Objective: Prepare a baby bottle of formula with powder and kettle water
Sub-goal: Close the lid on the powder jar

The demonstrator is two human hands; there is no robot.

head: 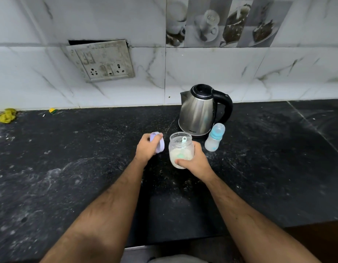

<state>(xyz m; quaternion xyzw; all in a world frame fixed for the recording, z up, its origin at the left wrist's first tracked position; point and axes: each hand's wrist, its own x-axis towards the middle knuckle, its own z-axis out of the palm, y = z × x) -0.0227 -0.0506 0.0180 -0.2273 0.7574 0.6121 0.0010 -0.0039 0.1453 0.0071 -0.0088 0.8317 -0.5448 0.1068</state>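
Note:
A clear powder jar (180, 147) stands open on the black counter (69, 168), about half full of whitish powder, with a pale green scoop (183, 139) sticking up inside. My right hand (195, 161) grips the jar from its right side. My left hand (148, 148) holds the jar's lilac lid (159, 142) tilted, just left of the jar. A steel kettle (199, 111) with a black lid and handle stands behind the jar. The baby bottle (215, 137), frosted with a blue collar and teat, stands capped to the right of the jar, in front of the kettle.
A dirty socket panel (101, 60) hangs on the tiled wall at the back left. A yellow cloth (6, 115) and a small yellow-green scrap (52, 110) lie at the counter's far left edge by the wall. The counter's front edge runs below my forearms.

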